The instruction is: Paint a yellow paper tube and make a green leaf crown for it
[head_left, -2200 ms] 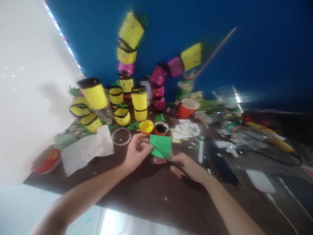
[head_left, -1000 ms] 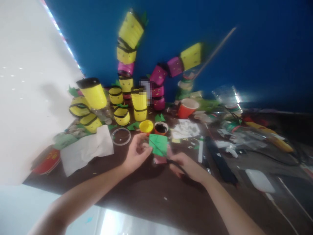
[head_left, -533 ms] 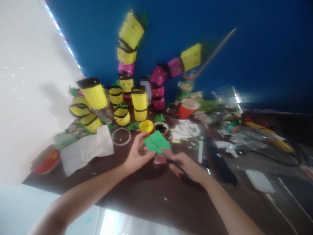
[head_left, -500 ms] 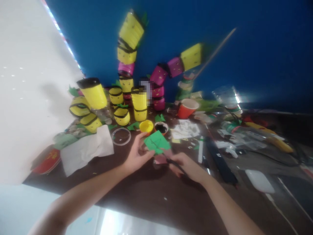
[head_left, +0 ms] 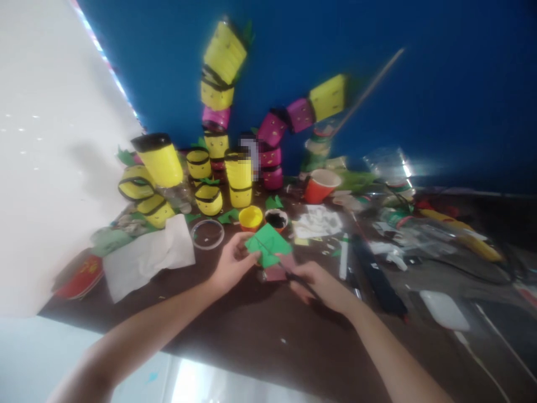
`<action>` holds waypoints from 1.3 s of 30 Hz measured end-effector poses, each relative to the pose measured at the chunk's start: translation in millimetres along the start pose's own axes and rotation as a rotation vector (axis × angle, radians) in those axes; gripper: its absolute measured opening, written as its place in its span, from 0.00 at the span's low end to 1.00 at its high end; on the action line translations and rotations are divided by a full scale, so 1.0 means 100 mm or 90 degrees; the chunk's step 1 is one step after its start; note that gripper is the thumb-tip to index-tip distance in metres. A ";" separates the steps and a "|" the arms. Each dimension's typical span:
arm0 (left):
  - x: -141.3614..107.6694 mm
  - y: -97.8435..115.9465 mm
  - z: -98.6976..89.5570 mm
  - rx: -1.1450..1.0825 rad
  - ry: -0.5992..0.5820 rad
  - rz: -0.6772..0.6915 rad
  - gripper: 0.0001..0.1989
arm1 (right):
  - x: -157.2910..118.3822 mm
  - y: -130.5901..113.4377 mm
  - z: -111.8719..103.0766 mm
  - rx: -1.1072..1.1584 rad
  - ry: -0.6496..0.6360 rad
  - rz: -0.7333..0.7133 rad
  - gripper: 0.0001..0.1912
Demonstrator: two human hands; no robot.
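Observation:
My left hand (head_left: 235, 260) is closed on the left edge of a green sheet of paper (head_left: 272, 242), thumb on top. Dark lines run across the sheet, which is raised above the brown table (head_left: 251, 341). In my right hand (head_left: 316, 282) is a slim dark tool (head_left: 300, 279), its tip toward the paper's lower right edge; blur hides its exact kind. A pinkish piece (head_left: 274, 273) shows under the sheet. Just beyond stand a cup of yellow paint (head_left: 250, 216) and a cup of black paint (head_left: 276, 219).
Yellow containers with black rims (head_left: 208, 200) and a tall stack of painted containers (head_left: 216, 95) stand behind. A red cup (head_left: 321, 187), crumpled tissue (head_left: 319, 222), a white marker (head_left: 344, 257) and a long black object (head_left: 380, 280) lie rightward. White paper (head_left: 146, 260) lies left.
My left hand and the green paper have shifted slightly, and the paper's angle has changed a little. My right hand has barely moved.

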State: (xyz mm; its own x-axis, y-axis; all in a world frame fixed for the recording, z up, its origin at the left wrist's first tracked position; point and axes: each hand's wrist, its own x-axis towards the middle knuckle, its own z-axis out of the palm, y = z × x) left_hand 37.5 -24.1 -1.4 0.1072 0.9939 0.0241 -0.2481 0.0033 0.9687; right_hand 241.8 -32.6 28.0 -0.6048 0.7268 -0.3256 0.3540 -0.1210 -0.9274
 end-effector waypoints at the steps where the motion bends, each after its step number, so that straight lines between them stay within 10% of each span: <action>1: 0.00 0.00 0.00 0.005 0.004 0.000 0.19 | 0.00 -0.01 0.00 0.004 0.000 0.001 0.19; 39: 0.00 -0.01 -0.03 0.068 0.101 0.023 0.16 | 0.00 -0.04 0.00 0.026 -0.012 0.044 0.17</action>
State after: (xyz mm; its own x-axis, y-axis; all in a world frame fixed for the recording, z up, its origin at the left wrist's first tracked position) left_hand 35.3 -23.5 -3.3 -0.0545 0.9981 0.0277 -0.1448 -0.0353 0.9888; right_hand 240.3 -32.4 32.0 -0.5932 0.7034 -0.3916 0.3657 -0.1979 -0.9094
